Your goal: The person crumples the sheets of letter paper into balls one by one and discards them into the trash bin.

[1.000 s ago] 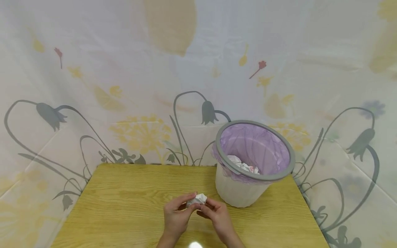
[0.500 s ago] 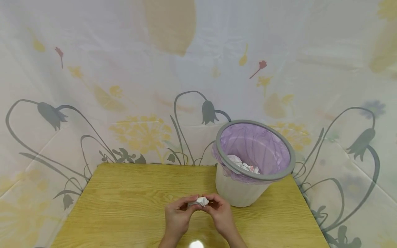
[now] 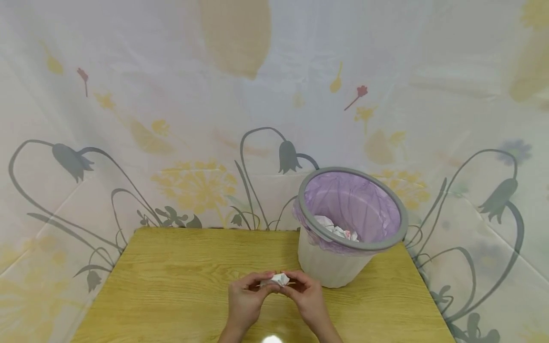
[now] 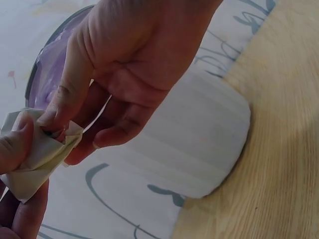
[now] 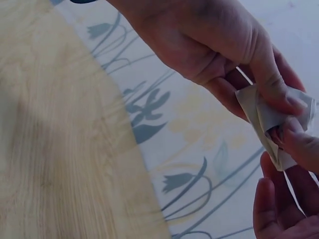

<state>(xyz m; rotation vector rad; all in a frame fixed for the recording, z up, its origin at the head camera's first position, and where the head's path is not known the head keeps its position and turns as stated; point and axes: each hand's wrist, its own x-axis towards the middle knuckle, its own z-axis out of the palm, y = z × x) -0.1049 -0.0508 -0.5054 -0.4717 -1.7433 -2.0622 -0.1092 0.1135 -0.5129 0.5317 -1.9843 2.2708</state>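
Both hands hold a small crumpled piece of white paper [image 3: 281, 279] just above the table. My left hand [image 3: 245, 299] pinches its left side between thumb and fingers. On the right side, the thumb and fingers of my right hand [image 3: 308, 296] grip it too. The left wrist view shows the paper [image 4: 41, 167] folded, with a gap in which something dark and reddish shows, too small to identify. That same gap appears on the paper [image 5: 266, 115] in the right wrist view, between the two thumbs.
A white trash bin [image 3: 330, 267] with a grey rim stands on the table to the right, beyond my right hand. Its purple liner [image 3: 343, 190] contains crumpled white papers [image 3: 336, 229]. A flower-patterned curtain [image 3: 193, 95] encloses the wood-grain table [image 3: 171, 281].
The right fingers have shifted from the paper's near right side to pinching its top and bottom edges. The left hand has hardly moved. The bin stays in place.
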